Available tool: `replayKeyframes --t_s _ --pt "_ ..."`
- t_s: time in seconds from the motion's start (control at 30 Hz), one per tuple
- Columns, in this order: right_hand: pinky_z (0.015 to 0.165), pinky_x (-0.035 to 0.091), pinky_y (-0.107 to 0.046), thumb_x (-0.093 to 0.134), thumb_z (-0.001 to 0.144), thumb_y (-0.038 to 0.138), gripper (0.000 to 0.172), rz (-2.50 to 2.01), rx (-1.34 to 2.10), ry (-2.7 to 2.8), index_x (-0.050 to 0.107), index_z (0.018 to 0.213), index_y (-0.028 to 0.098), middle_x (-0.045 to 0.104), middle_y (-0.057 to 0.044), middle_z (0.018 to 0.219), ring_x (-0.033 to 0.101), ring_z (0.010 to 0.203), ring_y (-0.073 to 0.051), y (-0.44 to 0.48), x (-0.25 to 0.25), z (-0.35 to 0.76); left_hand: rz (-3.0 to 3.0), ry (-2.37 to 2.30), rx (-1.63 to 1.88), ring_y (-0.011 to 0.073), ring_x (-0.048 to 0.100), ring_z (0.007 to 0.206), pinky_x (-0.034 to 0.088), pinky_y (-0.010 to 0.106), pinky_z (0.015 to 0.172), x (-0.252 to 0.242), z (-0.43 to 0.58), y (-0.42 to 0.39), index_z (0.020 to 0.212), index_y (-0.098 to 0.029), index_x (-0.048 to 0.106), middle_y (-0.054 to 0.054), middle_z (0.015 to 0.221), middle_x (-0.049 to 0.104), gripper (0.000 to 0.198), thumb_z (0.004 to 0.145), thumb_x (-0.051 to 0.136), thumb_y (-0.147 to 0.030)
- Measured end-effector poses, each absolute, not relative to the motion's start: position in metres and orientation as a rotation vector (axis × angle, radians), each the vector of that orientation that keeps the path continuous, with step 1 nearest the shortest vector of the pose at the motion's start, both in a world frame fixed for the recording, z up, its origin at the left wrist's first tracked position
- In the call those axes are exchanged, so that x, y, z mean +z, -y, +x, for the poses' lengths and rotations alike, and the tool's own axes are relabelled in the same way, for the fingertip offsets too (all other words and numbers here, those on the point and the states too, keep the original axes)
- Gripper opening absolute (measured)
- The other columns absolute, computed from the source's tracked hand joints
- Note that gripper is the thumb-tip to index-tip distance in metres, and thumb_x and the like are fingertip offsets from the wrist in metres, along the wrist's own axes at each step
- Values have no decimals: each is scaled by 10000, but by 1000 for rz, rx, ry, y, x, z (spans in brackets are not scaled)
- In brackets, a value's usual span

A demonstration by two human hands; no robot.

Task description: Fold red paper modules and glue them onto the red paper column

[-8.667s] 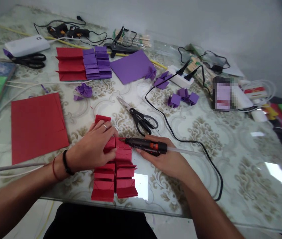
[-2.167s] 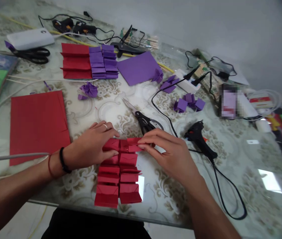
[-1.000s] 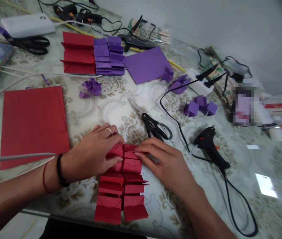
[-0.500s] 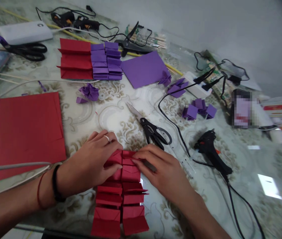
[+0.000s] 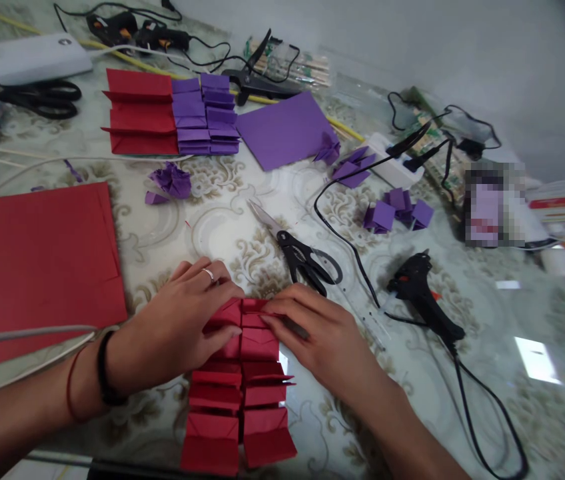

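In front of me lies a red folded paper piece [image 5: 265,393], cut down its middle and pleated into rows of standing flaps. My left hand [image 5: 190,317] grips its upper left part between thumb and fingers; a ring and a black wristband show on this hand and wrist. At the upper right, my right hand [image 5: 315,333] pinches a thin red flap between thumb and index finger. Just beyond my hands rest black-handled scissors [image 5: 295,250], blades pointing away to the left. Red sheets [image 5: 50,260] lie left of my left hand.
A black glue gun [image 5: 425,297] with its cord lies at right. Purple folded pieces [image 5: 381,217], a purple sheet [image 5: 287,130] and a red-and-purple pleated piece [image 5: 142,113] lie farther back. A power strip [image 5: 395,163], a white power bank [image 5: 32,59] and cables surround them.
The view has shifted slightly, so objects at the back sit a little farther left and higher. Both hands keep the same hold on the red paper.
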State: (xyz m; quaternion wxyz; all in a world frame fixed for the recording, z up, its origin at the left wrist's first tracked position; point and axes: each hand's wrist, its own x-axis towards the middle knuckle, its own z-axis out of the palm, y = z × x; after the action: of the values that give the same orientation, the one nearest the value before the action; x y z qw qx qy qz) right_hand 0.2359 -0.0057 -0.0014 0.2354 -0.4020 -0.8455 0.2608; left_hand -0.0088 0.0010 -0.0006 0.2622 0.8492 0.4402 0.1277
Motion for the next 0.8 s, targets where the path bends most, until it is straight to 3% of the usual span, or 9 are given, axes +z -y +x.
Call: replayKeyframes --t_s 0.4,0.5,0.63,0.8 --pt "842 592 -329 607 1050 115 106 -1088 713 2311 687 1008 171 697 -51 948 682 868 -188 5 -6 235 2312 -1188 364 310 599 1097 490 515 955 2 -8 0 1114 -228 665 92 1167 663 186 932 666 -193" --pt "834 579 -332 597 1055 115 113 -1086 702 2318 694 1009 153 690 -60 949 674 868 -195 6 -6 235 2339 -1198 389 312 583 1072 468 510 940 2 -5 2 1095 -216 661 91 1143 664 157 946 670 -267" --pt "815 570 -345 578 1059 110 137 -1096 723 2322 704 1013 136 687 -75 956 668 869 -208 7 -5 236 2379 -1249 407 343 572 1070 443 540 936 -2 -1 4 1092 -195 655 110 1146 662 264 910 752 -360" --pt "813 582 -357 557 1073 132 161 -1119 733 2330 708 1016 137 688 -73 946 670 875 -217 8 -4 236 2431 -1259 410 334 579 1033 440 507 886 -3 2 5 1089 -200 638 105 1119 661 228 912 759 -278"
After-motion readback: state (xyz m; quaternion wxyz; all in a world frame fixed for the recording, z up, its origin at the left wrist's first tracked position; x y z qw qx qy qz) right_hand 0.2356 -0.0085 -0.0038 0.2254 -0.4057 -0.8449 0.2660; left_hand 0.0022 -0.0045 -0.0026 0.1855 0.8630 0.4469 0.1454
